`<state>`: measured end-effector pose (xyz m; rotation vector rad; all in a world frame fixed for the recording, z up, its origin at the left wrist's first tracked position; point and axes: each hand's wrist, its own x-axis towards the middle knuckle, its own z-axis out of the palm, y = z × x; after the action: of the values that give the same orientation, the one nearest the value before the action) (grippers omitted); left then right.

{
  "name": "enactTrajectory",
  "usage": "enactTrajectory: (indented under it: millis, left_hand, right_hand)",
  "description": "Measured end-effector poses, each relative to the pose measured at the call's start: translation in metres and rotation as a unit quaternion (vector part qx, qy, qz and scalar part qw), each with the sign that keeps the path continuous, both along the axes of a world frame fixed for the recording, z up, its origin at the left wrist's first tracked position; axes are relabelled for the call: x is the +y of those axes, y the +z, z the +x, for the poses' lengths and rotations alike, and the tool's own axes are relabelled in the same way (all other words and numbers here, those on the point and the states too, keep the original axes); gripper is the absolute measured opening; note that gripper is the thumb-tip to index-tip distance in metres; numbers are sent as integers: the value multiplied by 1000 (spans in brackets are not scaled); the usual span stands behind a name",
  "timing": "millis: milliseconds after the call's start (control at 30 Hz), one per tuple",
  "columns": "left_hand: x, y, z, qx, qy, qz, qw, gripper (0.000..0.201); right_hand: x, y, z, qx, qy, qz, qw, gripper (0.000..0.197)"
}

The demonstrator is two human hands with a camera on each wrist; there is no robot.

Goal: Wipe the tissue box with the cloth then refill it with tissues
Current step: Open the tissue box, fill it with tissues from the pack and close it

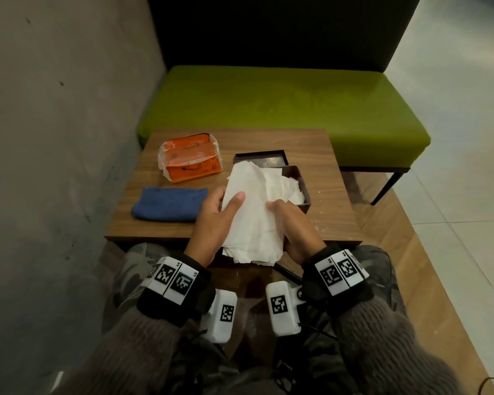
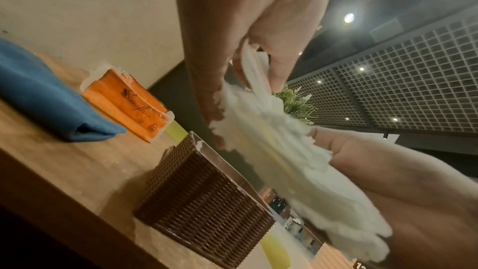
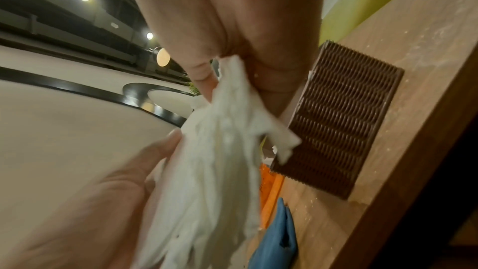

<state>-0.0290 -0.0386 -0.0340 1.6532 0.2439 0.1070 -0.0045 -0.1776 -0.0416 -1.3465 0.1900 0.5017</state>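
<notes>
Both hands hold a thick stack of white tissues (image 1: 251, 218) above the table's front edge. My left hand (image 1: 216, 220) grips its left side, thumb lying on top. My right hand (image 1: 293, 228) grips its right side with fingers curled round the edge. The stack (image 2: 292, 163) (image 3: 214, 171) shows between the fingers in both wrist views. Just beyond stands the open brown woven tissue box (image 1: 303, 186) (image 2: 207, 204) (image 3: 344, 122) with loose tissues in it. Its dark lid (image 1: 261, 159) lies behind it. A folded blue cloth (image 1: 169, 203) (image 2: 49, 95) (image 3: 276, 238) rests at the table's left.
An orange plastic tissue pack (image 1: 190, 158) (image 2: 131, 101) lies at the far left of the small wooden table (image 1: 334, 206). A green bench (image 1: 283, 98) stands behind the table and a grey wall (image 1: 54, 109) runs along the left. White crumbs speckle the tabletop on the right.
</notes>
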Motion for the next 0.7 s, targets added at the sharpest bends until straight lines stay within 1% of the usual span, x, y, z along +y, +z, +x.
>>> enactTrajectory:
  millis: [33,67,100,167,200,267,300,333,400,467,567,600,667,700]
  left_hand:
    - [0,1,0,6,-3,-7,1000,13]
    - [1,3,0,24,-8,-37,999,14]
    - [1,4,1,51,-20,-90,994,17]
    - [3,7,2,85,-58,-216,971,27]
    - [3,9,2,92,-71,-263,958,31]
    - [4,9,3,96,-84,-311,942,32]
    - [5,8,4,98,-86,-309,942,31]
    - [4,7,4,103,-87,-288,948,30]
    - [2,1,5,118,-78,-210,968,25]
    - [-2,-4,4,124,-54,-142,981,18]
    - [-5,-7,2,112,-28,-104,988,13]
    - [-6,-7,1,105,-25,-93,990,11]
    - [-7,-10,1,91,-15,-63,994,11]
    - [-7,-11,1,83,-9,-47,995,17]
  right_hand:
    - [0,-1,0,13,-2,12,1000,21]
    - [-1,-3,0,26,-7,24,999,24]
    - [-1,-5,0,39,-14,35,999,26]
    - [-2,-8,0,60,-30,51,996,29]
    - [-2,-10,0,68,-38,56,995,31]
    - [-3,-12,0,74,-51,60,994,34]
    - [-3,-13,1,72,-51,60,994,35]
    - [-3,-13,1,69,-45,63,995,39]
    - [-3,-15,2,60,-31,76,995,44]
    - [-3,-14,2,49,-23,104,993,47]
    - [-6,-12,1,31,9,148,988,64]
    - [-7,-12,0,26,14,151,988,63]
    - [-6,-12,-2,8,23,114,993,47]
    - [-6,-13,-1,-4,17,82,997,40]
